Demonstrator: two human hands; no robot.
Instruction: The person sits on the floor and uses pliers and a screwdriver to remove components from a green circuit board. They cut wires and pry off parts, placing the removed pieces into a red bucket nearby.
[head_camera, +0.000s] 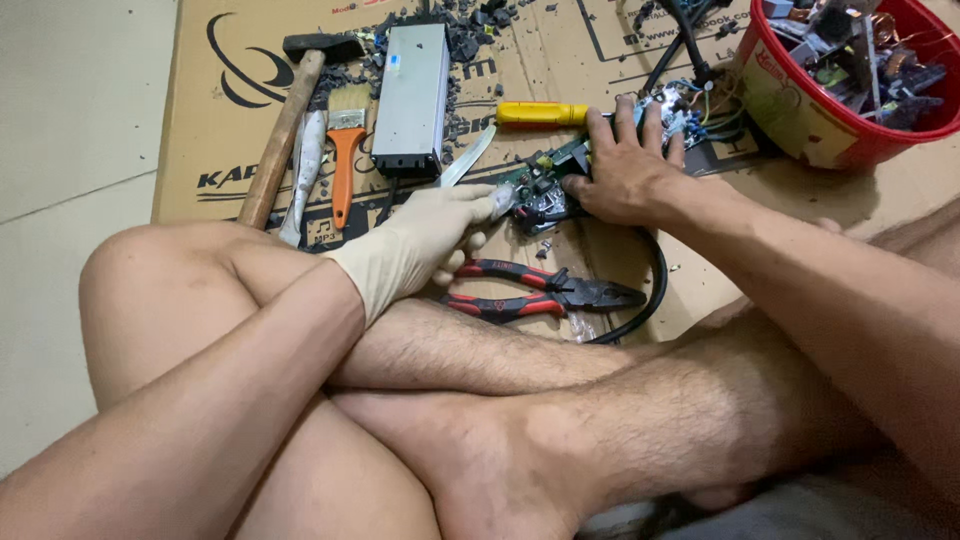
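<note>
My gloved left hand (415, 250) pinches the circuit board (540, 185)'s left edge; pliers (545, 292) lie just below my fingers. My right hand (625, 170) presses spread fingers on it. Right of them, the red bucket (800, 120) holds scrap parts.

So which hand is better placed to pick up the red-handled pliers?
Probably the left hand: its gloved fingers sit just above the red-handled pliers on the cardboard, touching the circuit board only at one end. The right hand is pressed flat on that board, pinning it.
</note>
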